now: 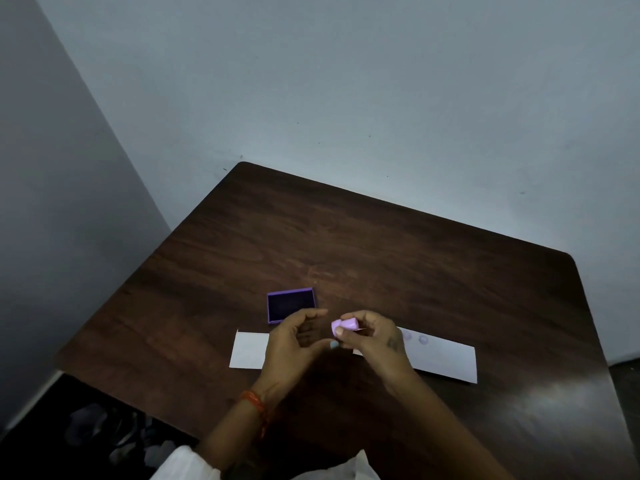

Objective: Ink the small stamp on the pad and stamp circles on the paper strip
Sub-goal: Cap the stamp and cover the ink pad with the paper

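Observation:
A small pink stamp (343, 325) is pinched in the fingers of my right hand (374, 337), tilted on its side above the white paper strip (446, 358). My left hand (294, 344) hovers just left of the stamp with fingers curled and apart, holding nothing. The purple ink pad (291, 304) lies open on the table behind my left hand, which hides its near corner. Two faint purple circles (415, 337) show on the strip to the right of my right hand. The strip's middle is hidden under both hands.
The dark wooden table (381, 254) stands in a corner against pale walls. Its left edge drops to a dark floor with some clutter at the lower left. A red thread band is on my left wrist (254, 401).

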A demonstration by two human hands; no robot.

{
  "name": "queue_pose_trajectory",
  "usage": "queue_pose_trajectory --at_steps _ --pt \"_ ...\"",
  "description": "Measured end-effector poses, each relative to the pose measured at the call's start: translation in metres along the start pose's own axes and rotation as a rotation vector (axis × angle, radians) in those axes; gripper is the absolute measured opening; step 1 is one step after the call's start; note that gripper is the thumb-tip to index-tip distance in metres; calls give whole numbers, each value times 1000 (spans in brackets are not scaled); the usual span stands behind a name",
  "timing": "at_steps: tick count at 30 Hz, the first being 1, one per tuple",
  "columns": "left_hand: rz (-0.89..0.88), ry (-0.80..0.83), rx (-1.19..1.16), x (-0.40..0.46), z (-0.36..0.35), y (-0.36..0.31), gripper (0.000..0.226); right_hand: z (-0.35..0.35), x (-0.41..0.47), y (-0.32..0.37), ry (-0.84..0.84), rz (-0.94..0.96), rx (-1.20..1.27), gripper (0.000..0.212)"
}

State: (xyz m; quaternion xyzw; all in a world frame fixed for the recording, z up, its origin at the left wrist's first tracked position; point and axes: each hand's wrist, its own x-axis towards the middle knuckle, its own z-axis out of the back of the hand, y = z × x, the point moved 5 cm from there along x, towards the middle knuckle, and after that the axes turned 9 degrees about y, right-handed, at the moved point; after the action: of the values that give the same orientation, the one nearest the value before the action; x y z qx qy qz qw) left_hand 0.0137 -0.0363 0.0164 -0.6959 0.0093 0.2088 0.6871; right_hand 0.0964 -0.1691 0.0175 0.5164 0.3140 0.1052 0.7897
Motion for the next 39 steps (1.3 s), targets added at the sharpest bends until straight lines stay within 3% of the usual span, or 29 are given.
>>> queue_pose_trajectory --at_steps 2,4,7,13,17,21,24,27,31,39 --pt "28 -44 11 -2 10 5 43 -8 9 1 -17 82 -216 4" --pt "35 -98 72 -4 20 9 40 -20 15 0 5 128 -375 15" --pt "46 -169 114 -6 31 16 39 -31 23 -8 55 156 -482 21" --pt "36 -193 154 -11 43 25 37 -41 31 -14 74 144 -623 11" --pt "20 -200 153 -13 45 23 33 -40 30 -13 50 136 -610 23" --pt "-6 -241 230 -14 54 19 33 -39 24 6 -91 219 -484 44" --pt "-41 -368 261 -18 68 16 34 -51 21 26 -102 302 -361 48" --pt "-21 -484 282 -22 82 18 40 -71 23 34 -62 261 -382 54" --pt "94 -554 382 -25 95 27 47 -100 27 23 29 123 -403 57" --pt "374 -430 431 -23 97 57 53 -120 26 1 84 -9 -595 50"
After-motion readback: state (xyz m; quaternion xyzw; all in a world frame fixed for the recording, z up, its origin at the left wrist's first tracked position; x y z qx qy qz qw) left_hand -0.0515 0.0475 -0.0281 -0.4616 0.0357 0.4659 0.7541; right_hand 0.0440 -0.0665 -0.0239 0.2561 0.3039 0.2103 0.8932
